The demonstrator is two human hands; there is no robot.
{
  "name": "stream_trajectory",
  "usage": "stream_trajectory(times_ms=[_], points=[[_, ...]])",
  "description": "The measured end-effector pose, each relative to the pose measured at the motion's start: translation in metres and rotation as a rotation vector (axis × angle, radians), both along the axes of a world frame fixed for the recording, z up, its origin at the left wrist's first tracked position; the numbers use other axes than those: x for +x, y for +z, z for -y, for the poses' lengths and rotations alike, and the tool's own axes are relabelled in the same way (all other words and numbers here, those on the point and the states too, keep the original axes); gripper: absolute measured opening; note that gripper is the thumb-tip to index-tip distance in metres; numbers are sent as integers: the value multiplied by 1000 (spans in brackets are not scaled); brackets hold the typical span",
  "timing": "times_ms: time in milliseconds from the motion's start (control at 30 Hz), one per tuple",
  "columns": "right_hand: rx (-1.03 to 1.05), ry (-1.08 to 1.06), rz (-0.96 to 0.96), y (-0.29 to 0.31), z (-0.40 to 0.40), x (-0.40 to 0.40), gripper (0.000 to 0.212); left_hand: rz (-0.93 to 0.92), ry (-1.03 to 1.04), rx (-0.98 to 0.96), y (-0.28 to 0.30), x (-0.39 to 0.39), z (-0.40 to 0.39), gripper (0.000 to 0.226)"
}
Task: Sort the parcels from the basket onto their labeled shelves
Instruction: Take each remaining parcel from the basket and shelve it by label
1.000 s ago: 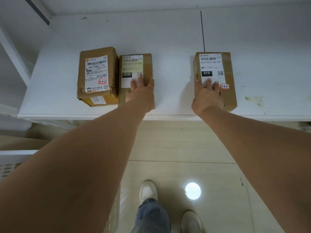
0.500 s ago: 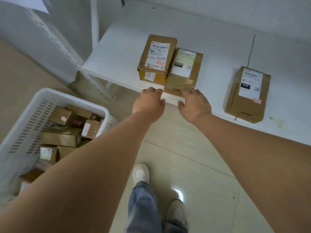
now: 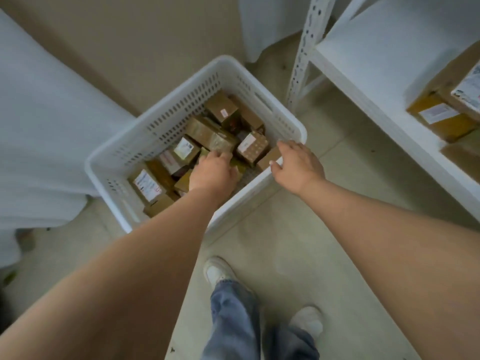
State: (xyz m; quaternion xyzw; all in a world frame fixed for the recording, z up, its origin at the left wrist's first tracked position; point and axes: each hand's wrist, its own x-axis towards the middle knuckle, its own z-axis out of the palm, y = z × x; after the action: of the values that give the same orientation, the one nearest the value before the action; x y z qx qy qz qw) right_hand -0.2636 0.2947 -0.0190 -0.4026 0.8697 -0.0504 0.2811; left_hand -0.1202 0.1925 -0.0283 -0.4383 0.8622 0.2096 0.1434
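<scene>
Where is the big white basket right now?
In the head view the white basket sits on the floor, left of the white shelf and ahead of the person's shoes, with the left hand reaching inside.

White basket (image 3: 259, 81) sits on floor (image 3: 298, 242); shelf (image 3: 376, 63) holds boxes (image 3: 446, 113).

Brown cardboard parcels (image 3: 207, 136), white-labelled, jumbled in white slotted basket (image 3: 166, 118) beside white shelf (image 3: 384, 53).

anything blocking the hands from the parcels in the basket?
Nothing visible. The basket is open-topped; the left hand is already down among the parcels, and the right hand is over the near rim, with no lid or other object between.
</scene>
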Motion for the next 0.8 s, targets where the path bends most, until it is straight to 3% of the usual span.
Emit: stream_trajectory(times_ms=[367,800], points=[[130,164,41,-54,150,78,54,45,230,40,-41,118,133,44],[364,421,103,-159,188,105,52,120,445,272,-161,132,130,45]])
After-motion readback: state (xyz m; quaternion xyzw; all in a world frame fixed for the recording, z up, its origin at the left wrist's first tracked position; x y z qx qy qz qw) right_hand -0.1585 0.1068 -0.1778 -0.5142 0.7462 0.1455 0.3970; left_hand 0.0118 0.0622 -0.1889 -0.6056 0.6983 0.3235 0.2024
